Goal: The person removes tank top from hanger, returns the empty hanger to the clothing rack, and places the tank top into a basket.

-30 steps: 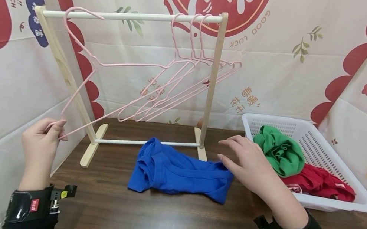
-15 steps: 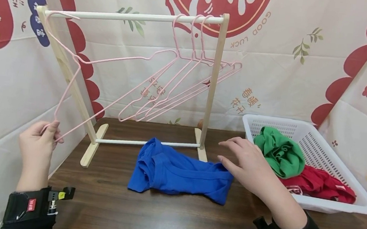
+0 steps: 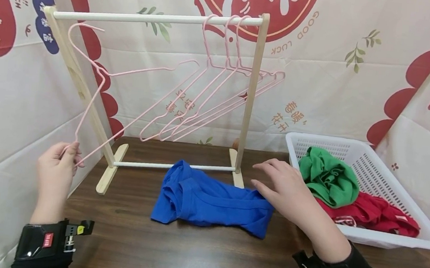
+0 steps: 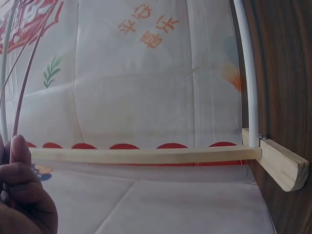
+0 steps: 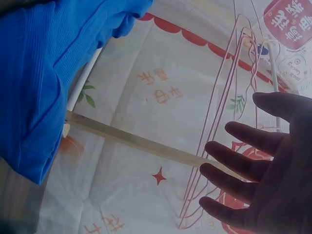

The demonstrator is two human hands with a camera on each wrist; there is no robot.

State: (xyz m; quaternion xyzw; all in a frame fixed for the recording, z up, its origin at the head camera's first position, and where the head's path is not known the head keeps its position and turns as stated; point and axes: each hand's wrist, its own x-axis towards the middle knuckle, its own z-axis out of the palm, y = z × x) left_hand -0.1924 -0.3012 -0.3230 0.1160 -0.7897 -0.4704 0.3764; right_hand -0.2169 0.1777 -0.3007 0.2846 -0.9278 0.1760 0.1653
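Note:
My left hand (image 3: 57, 163) pinches a pink clothes hanger (image 3: 90, 105) by one lower corner, at the left of the head view. The hanger is tilted, and its hook appears just below the rack's top rail, apart from it. In the left wrist view, thumb and fingers (image 4: 27, 180) close on the thin wire. A blue garment (image 3: 212, 201), bunched up, lies on the table in front of the rack. My right hand (image 3: 288, 187) hovers by the garment's right end with spread fingers, holding nothing. Whether its thumb touches the cloth, I cannot tell.
A wooden rack (image 3: 251, 98) with a white top rail (image 3: 144, 18) stands behind the garment. Several pink hangers (image 3: 222, 65) hang at its right end. To the right, a white basket (image 3: 391, 183) holds a green garment (image 3: 326, 176) and a red garment (image 3: 381, 215).
My left hand and the hanger shifted left, then came back right. The hook has dropped from the rail's height to just below it. The right hand has barely moved.

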